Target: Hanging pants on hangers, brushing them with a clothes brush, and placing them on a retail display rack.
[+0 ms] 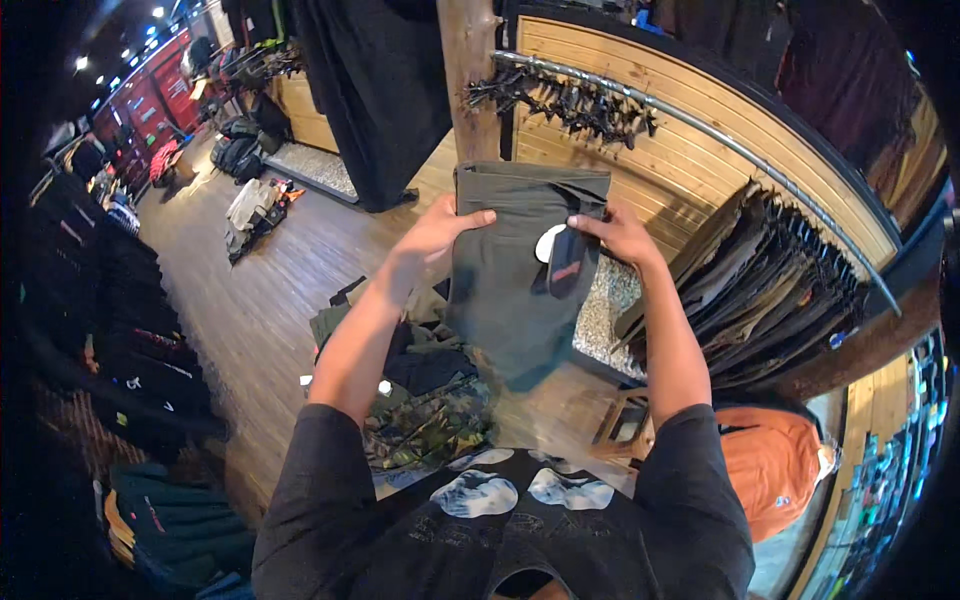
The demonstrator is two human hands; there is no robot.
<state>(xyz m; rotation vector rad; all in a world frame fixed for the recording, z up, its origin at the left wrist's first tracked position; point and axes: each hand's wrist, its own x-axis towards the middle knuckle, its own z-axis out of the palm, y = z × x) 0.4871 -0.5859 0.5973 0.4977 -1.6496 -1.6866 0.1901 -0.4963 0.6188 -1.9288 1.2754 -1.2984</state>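
Observation:
Held up in front of me is a pair of dark olive trousers [500, 270], folded lengthwise, with a dark tag and a round white label [548, 243] near its right side. My left hand [440, 228] grips the upper left edge, thumb on the front and fingers behind the cloth. On the other side my right hand [615, 236] pinches the upper right edge beside the dark hang tag [566, 262]. Below the trousers, a pile of clothes [430, 400] with camouflage and dark cloth lies by my left forearm.
A metal rail [690, 110] carries several bunched black hangers [570, 105] at its far end and a row of dark trousers [760, 280] at right. An orange garment [770, 465] hangs lower right. Dark clothes [110, 300] line the left; a garment heap [255, 212] lies on the wooden floor.

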